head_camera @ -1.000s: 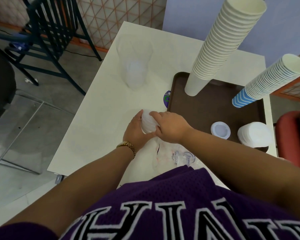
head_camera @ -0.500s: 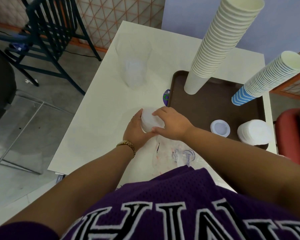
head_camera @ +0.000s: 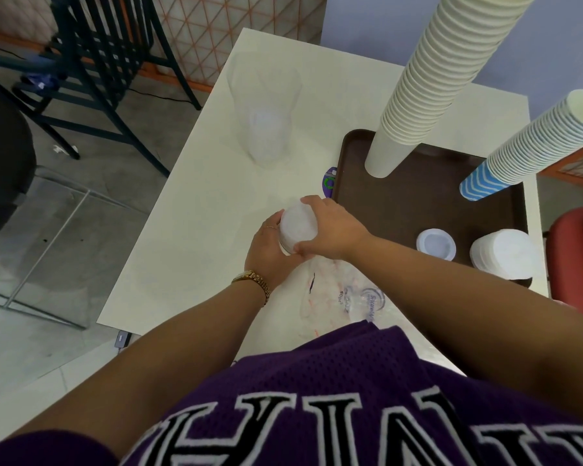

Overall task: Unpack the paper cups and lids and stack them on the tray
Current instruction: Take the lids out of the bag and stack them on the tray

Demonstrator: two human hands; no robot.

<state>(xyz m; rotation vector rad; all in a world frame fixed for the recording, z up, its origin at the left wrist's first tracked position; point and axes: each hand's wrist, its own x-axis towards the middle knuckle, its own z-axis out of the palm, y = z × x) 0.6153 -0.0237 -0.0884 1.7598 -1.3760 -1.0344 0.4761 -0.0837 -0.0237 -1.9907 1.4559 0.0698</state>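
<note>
We worked at a white table [head_camera: 196, 237] set on a grey floor, with a patterned screen behind it. At the far left stood a dark metal chair [head_camera: 91, 62], well apart from the table. On the tabletop, towards its far side, sat a clear plastic bag [head_camera: 266, 129] with what looked like white lids inside. Nearer to us, our left hand [head_camera: 265, 253], a gold watch [head_camera: 254, 284] at its wrist, cupped the left side of a stack of white lids [head_camera: 298, 227], fingers curled round it. Our right hand [head_camera: 334, 230] gripped the same stack from the right, thumb and fingers wrapped over its top edge. Just below our hands lay a crumpled printed plastic wrapper [head_camera: 344, 297]. To the right lay the brown tray [head_camera: 401, 210], carrying a tall stack of cream paper cups [head_camera: 428, 89] at its far left corner and a stack of blue-striped paper cups [head_camera: 532, 142] at its far right. On the tray's near side sat a single white lid [head_camera: 435, 244] and, beside it, a short pile of white lids [head_camera: 504, 252]. A red chair [head_camera: 576, 264] stood at the far right.
</note>
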